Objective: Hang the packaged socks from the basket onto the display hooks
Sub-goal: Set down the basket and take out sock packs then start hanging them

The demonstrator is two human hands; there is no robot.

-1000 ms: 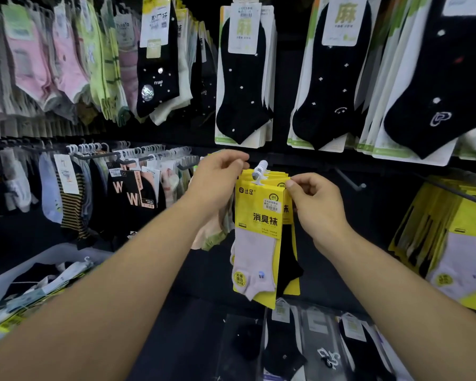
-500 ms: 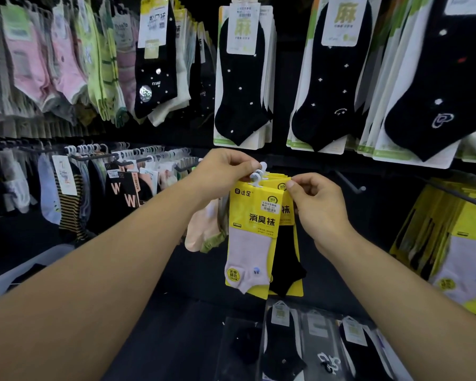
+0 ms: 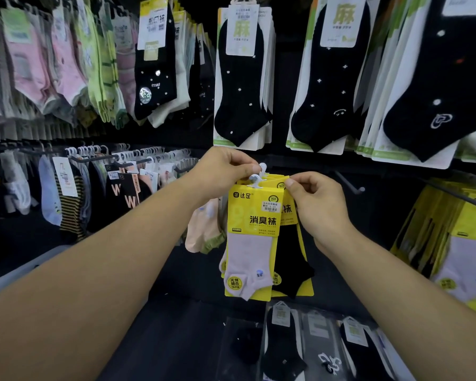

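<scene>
A yellow card pack with a pale pink sock [image 3: 252, 237] hangs in front of me at the middle of the display. My left hand [image 3: 226, 167] pinches the pack's white plastic hanger [image 3: 256, 180] at the top. Behind it sits a second yellow pack with a black sock [image 3: 293, 259]. My right hand [image 3: 318, 204] grips that pack's upper right corner. The display hook under the hangers is hidden by my fingers. A bare metal hook [image 3: 349, 182] juts out just right of my right hand.
Black sock packs [image 3: 241, 78] hang on the row above. Yellow packs [image 3: 459, 243] fill the hook at right. Striped and dark socks [image 3: 74, 193] crowd the hooks at left. Clear-bagged black socks [image 3: 283, 345] hang below. A grey edge, possibly the basket rim [image 3: 25, 268], shows at lower left.
My view has shifted, so the basket's contents at lower left dropped out of sight. The pink-sock pack has swung slightly left and lower; both hands stay on the pack tops.
</scene>
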